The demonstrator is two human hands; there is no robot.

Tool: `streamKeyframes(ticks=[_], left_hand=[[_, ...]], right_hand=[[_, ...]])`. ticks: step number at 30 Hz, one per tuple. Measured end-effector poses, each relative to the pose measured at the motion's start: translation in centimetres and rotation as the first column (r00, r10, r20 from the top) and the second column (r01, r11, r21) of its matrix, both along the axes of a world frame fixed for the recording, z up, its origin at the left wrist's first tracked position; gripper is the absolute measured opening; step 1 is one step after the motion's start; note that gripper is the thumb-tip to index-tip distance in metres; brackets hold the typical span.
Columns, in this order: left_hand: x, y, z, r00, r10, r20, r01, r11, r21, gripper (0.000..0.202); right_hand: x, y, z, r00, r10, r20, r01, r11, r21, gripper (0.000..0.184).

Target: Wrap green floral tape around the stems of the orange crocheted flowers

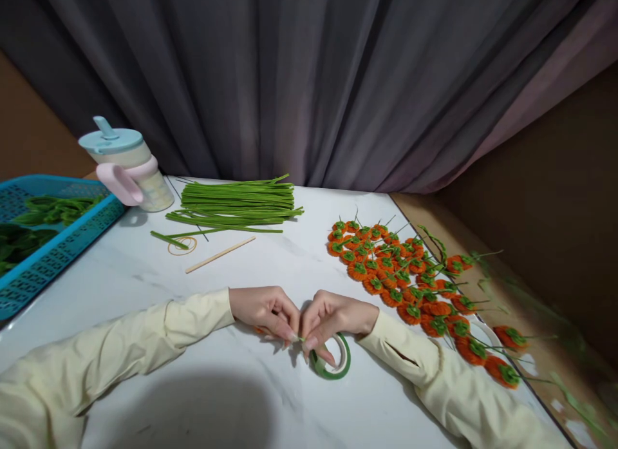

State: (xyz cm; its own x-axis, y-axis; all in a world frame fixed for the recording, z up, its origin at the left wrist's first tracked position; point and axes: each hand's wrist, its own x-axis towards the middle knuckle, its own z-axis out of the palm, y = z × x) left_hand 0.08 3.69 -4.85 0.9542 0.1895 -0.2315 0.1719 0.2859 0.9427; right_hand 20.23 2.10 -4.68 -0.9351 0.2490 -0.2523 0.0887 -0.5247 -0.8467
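Fingertip to fingertip, my left hand (268, 310) and my right hand (335, 315) meet in a pinch over the front of the table. A bit of orange from a fuzzy craft persimmon (260, 331) peeks out under my left hand; most of it is hidden by the fingers. Between the fingertips a thin green strip shows. A roll of green floral tape (345, 366) hangs at my right hand, whose fingers close on its tape; the thumb overlaps the ring.
Many orange persimmons with green tops (386, 262) lie at right. Green pipe cleaners (236, 201) are stacked at the back, near a wooden stick (221, 254) and rubber bands (182, 245). A tumbler (157, 188) and a blue basket (72, 249) with green leaves stand left.
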Motion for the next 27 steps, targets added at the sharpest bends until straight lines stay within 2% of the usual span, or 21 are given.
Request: streamKeyframes(ticks=[9, 12, 14, 16, 18, 22, 25, 27], left_hand=[[0.2, -0.3, 0.2, 1.000, 0.010, 0.001, -0.010, 0.998, -0.066, 0.036], [0.1, -0.4, -0.1, 1.000, 0.015, 0.005, -0.014, 0.995, -0.099, 0.034], [-0.4, -0.1, -0.4, 0.989, 0.127, 0.072, -0.116, 0.984, -0.138, 0.036], [-0.9, 0.5, -0.7, 0.929, 0.329, 0.170, -0.299, 0.937, -0.183, 0.041], [-1.4, 1.3, -0.9, 0.867, 0.451, 0.212, -0.415, 0.889, -0.193, 0.041], [-1.3, 2.0, -0.7, 0.815, 0.542, 0.206, -0.512, 0.839, -0.182, 0.036], [-0.8, 1.6, -0.4, 0.813, 0.555, 0.175, -0.531, 0.831, -0.167, 0.037], [-0.5, 1.4, -0.2, 0.806, 0.568, 0.166, -0.546, 0.822, -0.162, 0.040]], right_hand=[[0.0, 0.1, 0.2, 1.000, 0.018, -0.003, -0.018, 1.000, 0.007, 0.021], [0.0, 0.0, 0.0, 0.999, 0.034, -0.030, -0.032, 0.998, 0.060, 0.025], [0.1, -0.2, -0.5, 0.993, 0.103, -0.054, -0.093, 0.983, 0.158, 0.028], [0.1, -0.5, -1.0, 0.981, 0.181, -0.071, -0.156, 0.950, 0.271, 0.032], [0.2, -0.7, -1.3, 0.982, 0.170, -0.082, -0.136, 0.938, 0.320, 0.034], [0.1, -0.8, -0.7, 0.995, 0.020, -0.095, 0.002, 0.975, 0.224, 0.048], [0.0, -0.7, 0.0, 0.996, 0.014, -0.094, 0.000, 0.989, 0.149, 0.062], [-0.1, -0.7, 0.1, 0.993, -0.026, -0.117, 0.036, 0.996, 0.083, 0.061]])
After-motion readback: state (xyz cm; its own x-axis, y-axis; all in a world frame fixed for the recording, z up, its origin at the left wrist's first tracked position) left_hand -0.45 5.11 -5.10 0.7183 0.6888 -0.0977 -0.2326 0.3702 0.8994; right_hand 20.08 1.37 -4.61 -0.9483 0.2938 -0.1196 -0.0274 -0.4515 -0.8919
